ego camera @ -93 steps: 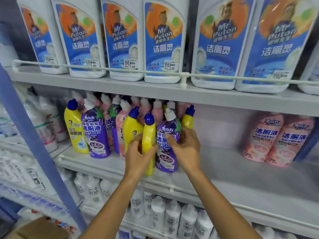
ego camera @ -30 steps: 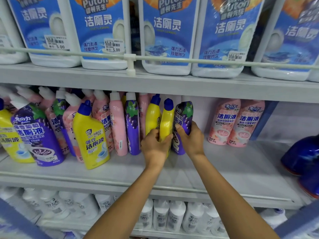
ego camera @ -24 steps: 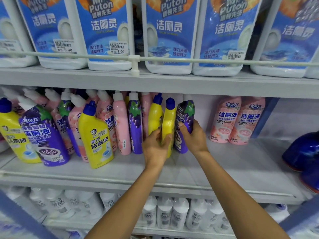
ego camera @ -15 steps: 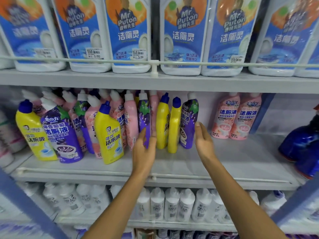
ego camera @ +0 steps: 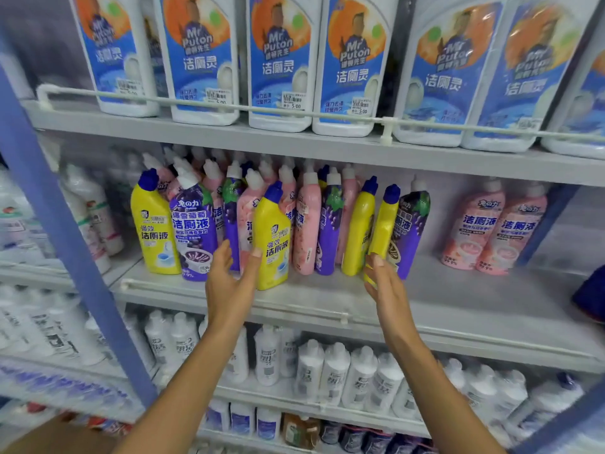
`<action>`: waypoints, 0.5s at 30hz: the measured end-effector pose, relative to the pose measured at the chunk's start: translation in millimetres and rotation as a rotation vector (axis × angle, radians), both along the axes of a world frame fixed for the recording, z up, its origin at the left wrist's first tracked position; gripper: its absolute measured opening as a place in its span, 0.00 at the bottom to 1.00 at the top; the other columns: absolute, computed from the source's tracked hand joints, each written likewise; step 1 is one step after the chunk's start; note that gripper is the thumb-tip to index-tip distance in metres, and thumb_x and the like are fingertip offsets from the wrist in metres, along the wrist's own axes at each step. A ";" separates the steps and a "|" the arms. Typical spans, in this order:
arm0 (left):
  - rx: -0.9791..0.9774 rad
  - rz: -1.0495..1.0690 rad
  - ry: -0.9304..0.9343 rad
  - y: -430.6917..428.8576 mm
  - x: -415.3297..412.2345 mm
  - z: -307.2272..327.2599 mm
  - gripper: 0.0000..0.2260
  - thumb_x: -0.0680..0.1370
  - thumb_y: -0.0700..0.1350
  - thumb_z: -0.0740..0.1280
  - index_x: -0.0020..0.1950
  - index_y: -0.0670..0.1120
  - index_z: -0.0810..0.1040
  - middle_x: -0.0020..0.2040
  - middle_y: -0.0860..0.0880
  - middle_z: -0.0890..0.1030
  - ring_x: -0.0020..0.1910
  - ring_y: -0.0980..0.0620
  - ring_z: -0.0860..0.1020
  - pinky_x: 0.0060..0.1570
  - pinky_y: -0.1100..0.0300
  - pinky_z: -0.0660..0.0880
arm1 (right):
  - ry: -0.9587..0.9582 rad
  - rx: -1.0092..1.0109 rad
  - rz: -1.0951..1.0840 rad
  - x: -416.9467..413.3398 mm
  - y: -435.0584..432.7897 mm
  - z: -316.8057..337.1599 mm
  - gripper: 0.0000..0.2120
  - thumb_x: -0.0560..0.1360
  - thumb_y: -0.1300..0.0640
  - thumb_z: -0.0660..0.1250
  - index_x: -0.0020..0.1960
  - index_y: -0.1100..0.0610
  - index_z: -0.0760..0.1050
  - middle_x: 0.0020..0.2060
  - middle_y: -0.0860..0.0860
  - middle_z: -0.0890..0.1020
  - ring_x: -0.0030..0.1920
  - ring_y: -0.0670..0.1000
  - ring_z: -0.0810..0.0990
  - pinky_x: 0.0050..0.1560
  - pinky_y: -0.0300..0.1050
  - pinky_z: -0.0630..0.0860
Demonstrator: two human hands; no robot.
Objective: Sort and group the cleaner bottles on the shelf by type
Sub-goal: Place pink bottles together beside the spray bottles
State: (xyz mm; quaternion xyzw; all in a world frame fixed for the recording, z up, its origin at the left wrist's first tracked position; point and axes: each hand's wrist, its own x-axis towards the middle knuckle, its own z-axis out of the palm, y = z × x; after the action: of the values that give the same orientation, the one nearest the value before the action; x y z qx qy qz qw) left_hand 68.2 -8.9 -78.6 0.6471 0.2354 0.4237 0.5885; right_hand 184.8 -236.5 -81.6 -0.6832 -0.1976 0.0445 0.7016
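Your left hand [ego camera: 229,283], fingers spread and empty, at the front yellow cleaner bottle [ego camera: 272,239]; your right hand [ego camera: 384,286], flat and empty, at the base of a side-on yellow bottle [ego camera: 383,229]; both bottles on the middle shelf [ego camera: 458,299], with purple bottles [ego camera: 193,231] and pink bottles [ego camera: 306,231] mixed behind.

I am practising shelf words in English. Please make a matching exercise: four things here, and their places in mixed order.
1 big blue-label jugs
2 two pink bottles
3 small white bottles
4 left hand

a middle shelf, apart on the right
b below the middle shelf
c top shelf
d beside a yellow bottle

Pairs: 1-c, 2-a, 3-b, 4-d
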 end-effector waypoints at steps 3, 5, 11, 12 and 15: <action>0.035 0.002 0.017 16.3 10.5 8.1 0.30 0.76 0.59 0.74 0.75 0.52 0.72 0.66 0.56 0.80 0.65 0.58 0.78 0.61 0.65 0.74 | -0.041 -0.028 0.024 -1.6 30.0 17.7 0.35 0.77 0.26 0.58 0.76 0.45 0.70 0.72 0.41 0.76 0.73 0.43 0.73 0.77 0.54 0.67; 0.073 0.035 0.031 25.4 20.9 16.9 0.32 0.74 0.61 0.74 0.74 0.51 0.72 0.66 0.54 0.80 0.65 0.54 0.78 0.63 0.57 0.75 | -0.078 -0.060 0.032 6.5 50.2 28.6 0.27 0.80 0.30 0.59 0.73 0.44 0.73 0.68 0.38 0.79 0.70 0.41 0.75 0.74 0.50 0.69; 0.142 0.118 0.059 46.8 53.3 55.5 0.19 0.80 0.55 0.71 0.69 0.51 0.76 0.56 0.55 0.80 0.56 0.55 0.79 0.59 0.56 0.76 | -0.240 -0.101 0.005 40.3 109.1 75.3 0.18 0.84 0.41 0.60 0.69 0.48 0.74 0.57 0.31 0.76 0.63 0.41 0.74 0.62 0.33 0.68; 0.152 0.129 0.061 49.4 58.0 57.6 0.16 0.80 0.54 0.71 0.66 0.51 0.78 0.53 0.55 0.81 0.52 0.56 0.80 0.57 0.55 0.77 | -0.276 -0.123 -0.014 47.5 119.5 78.9 0.21 0.83 0.39 0.60 0.69 0.49 0.74 0.59 0.35 0.79 0.63 0.43 0.76 0.64 0.40 0.71; 0.207 0.168 0.071 60.0 69.1 49.6 0.11 0.82 0.53 0.69 0.60 0.50 0.82 0.51 0.51 0.84 0.50 0.57 0.81 0.55 0.53 0.80 | -0.348 -0.196 -0.083 63.2 141.4 72.9 0.22 0.78 0.39 0.64 0.65 0.52 0.75 0.59 0.50 0.82 0.59 0.54 0.80 0.57 0.48 0.76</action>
State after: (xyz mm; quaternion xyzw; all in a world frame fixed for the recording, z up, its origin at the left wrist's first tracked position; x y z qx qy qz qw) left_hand 137.3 51.1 -29.0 0.6970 0.2645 0.4704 0.4722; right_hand 248.0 -95.0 -8.7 -0.7532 -0.2823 -0.0843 0.5882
